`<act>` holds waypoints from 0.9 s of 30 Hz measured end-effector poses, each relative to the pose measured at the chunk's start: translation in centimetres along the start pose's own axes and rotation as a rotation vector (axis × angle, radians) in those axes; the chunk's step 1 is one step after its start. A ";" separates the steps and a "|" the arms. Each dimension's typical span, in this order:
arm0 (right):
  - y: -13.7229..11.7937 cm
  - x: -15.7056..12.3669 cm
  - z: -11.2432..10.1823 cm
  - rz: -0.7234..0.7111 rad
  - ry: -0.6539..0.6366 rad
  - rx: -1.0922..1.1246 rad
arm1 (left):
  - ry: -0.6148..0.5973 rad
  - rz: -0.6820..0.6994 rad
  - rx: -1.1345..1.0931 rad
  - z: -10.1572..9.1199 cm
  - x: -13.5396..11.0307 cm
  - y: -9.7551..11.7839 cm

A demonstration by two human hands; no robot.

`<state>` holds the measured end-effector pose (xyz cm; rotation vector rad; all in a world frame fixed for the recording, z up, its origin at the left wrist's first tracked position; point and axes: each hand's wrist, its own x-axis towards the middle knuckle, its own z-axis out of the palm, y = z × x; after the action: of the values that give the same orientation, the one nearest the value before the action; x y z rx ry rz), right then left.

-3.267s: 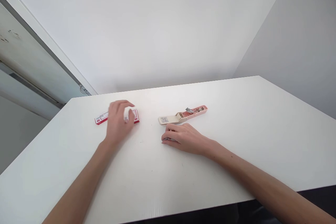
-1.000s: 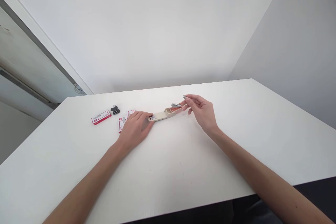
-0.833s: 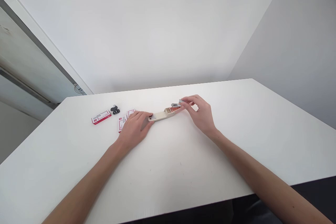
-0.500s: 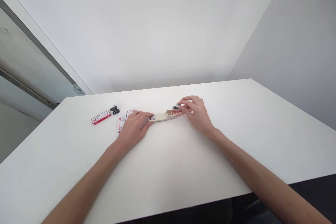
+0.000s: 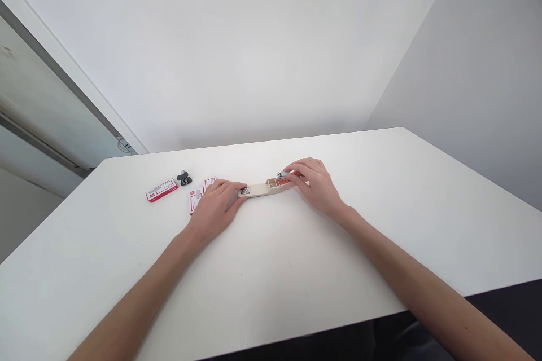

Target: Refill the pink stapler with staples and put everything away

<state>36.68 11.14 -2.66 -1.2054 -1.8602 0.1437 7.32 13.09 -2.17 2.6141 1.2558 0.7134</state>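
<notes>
A long cream stapler [image 5: 258, 189] lies opened out on the white table, with a dark patterned patch at its left end. Its right part shows a hollow with reddish parts inside. My left hand [image 5: 217, 201] pinches the left end between thumb and fingers. At the other end, the closed fingertips of my right hand [image 5: 314, 181] hold a small silver-grey piece [image 5: 282, 175] just over the hollow. Whether it touches the reddish parts I cannot tell, as my fingers cover the far right end.
A red and white box [image 5: 162, 190] lies on the left of the table [image 5: 271, 276]. Two similar boxes, one a partly covered box [image 5: 195, 199], sit beside my left hand. Small black clips [image 5: 184, 178] are near them. A wall [image 5: 262, 51] rises behind.
My right hand has shifted slightly down and to the left with the silver-grey piece, closer to the hollow. My left hand keeps its hold on the stapler's left end.
</notes>
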 end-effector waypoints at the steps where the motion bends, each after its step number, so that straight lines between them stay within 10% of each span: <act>1: 0.0 0.0 0.0 -0.004 -0.009 -0.001 | 0.000 0.000 0.000 0.0 0.0 0.0; 20: 0.4 -0.2 0.4 -0.060 -0.029 -0.084 | 0.002 0.005 0.012 0.1 0.0 -0.1; 27: 0.5 0.3 -0.4 0.374 0.230 0.082 | 0.026 -0.012 0.024 0.1 0.0 0.1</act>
<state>37.25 11.50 -2.54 -1.4380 -1.4063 0.2717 7.48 13.06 -2.25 2.6225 1.2941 0.7378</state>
